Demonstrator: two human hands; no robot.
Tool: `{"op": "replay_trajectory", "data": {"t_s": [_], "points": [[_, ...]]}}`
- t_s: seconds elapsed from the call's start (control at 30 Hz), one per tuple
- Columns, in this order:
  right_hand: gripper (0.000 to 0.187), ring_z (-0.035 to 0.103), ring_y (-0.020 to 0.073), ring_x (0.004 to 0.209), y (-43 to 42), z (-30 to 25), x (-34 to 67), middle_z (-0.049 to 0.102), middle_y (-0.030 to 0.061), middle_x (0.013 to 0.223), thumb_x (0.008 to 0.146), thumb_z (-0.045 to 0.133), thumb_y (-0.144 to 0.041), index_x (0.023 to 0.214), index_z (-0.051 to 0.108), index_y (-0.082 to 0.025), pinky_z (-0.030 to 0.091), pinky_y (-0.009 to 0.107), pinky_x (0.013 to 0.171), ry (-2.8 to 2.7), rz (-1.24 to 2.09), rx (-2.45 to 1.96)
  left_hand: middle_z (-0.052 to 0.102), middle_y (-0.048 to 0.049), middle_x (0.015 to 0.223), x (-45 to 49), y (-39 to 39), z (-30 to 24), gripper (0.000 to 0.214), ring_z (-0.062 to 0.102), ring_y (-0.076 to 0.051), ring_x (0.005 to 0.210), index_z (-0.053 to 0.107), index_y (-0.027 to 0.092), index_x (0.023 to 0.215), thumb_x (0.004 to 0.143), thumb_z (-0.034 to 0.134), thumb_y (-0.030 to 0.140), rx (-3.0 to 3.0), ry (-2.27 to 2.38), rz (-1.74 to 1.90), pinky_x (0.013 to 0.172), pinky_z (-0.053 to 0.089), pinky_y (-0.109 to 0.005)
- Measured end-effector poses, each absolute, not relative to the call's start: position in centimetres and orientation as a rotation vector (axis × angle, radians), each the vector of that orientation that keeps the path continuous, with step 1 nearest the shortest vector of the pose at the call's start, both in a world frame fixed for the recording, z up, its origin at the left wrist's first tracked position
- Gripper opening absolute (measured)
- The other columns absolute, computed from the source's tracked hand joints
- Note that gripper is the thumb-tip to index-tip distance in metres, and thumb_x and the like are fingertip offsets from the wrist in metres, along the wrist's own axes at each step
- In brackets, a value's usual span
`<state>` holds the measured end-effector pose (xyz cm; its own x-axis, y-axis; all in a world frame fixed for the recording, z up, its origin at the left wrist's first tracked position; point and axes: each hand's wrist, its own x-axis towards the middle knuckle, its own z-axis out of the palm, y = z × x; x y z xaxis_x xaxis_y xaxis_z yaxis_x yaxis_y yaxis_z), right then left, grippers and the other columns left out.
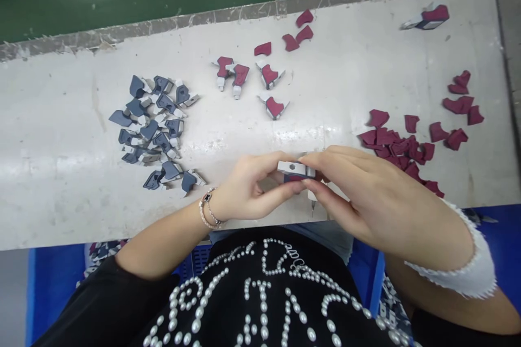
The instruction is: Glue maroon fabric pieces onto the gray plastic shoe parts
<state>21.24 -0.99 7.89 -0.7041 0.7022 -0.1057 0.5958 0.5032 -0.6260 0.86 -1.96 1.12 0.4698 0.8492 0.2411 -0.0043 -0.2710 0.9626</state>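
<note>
My left hand (248, 187) and my right hand (362, 195) meet over the near edge of the white table (61, 173). Both pinch one small grey-white plastic part (295, 169) with a hole in its top and a maroon piece under it. The fingers of both hands are closed round it. A beaded bracelet sits on my left wrist, and a white cuff covers my right wrist.
A heap of grey-blue parts (157, 130) lies to the left. Maroon pieces (407, 146) are scattered at the right, and a few more maroon pieces (291, 35) lie at the back. Assembled grey-and-maroon parts (252, 84) sit mid-table, and one more assembled part (429, 16) lies far right. Blue bins (52, 282) stand below the table edge.
</note>
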Motion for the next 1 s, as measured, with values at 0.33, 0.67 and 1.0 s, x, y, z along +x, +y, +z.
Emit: {"op": "replay_trajectory", "data": {"t_s": [0.33, 0.67, 1.0], "points": [[0.036, 0.06, 0.0179, 0.071, 0.5, 7.8, 21.6, 0.067, 0.004, 0.081, 0.108, 0.033, -0.041, 0.091, 0.057, -0.02, 0.043, 0.033, 0.067, -2.298, 1.445, -1.158, 0.077, -0.0058, 0.08, 1.0, -2.0, 0.4, 0.017, 0.076, -0.014, 0.066, 0.064, 0.014, 0.1, 0.096, 0.063, 0.031, 0.788, 0.429, 0.671, 0.064, 0.062, -0.022], [0.033, 0.057, 0.018, 0.069, -0.2, 9.0, 21.5, 0.066, 0.0029, 0.079, 0.106, 0.038, -0.041, 0.086, 0.053, -0.02, 0.037, 0.034, 0.063, -2.338, 1.348, -1.282, 0.077, -0.0051, 0.073, 1.0, -1.9, 0.3, 0.026, 0.074, -0.014, 0.055, 0.065, 0.015, 0.087, 0.091, 0.068, 0.04, 0.537, 0.394, 0.546, 0.053, 0.06, -0.019], [0.028, 0.051, 0.0141, 0.058, 0.0, 9.1, 21.2, 0.058, -0.0009, 0.067, 0.103, 0.041, -0.031, 0.079, 0.049, -0.021, 0.033, 0.031, 0.055, -2.467, 1.255, -1.222, 0.078, -0.006, 0.081, 0.6, -1.6, 0.5, 0.016, 0.077, -0.015, 0.072, 0.069, 0.015, 0.091, 0.093, 0.069, 0.03, 0.911, 0.484, 0.643, 0.068, 0.062, -0.022]]}}
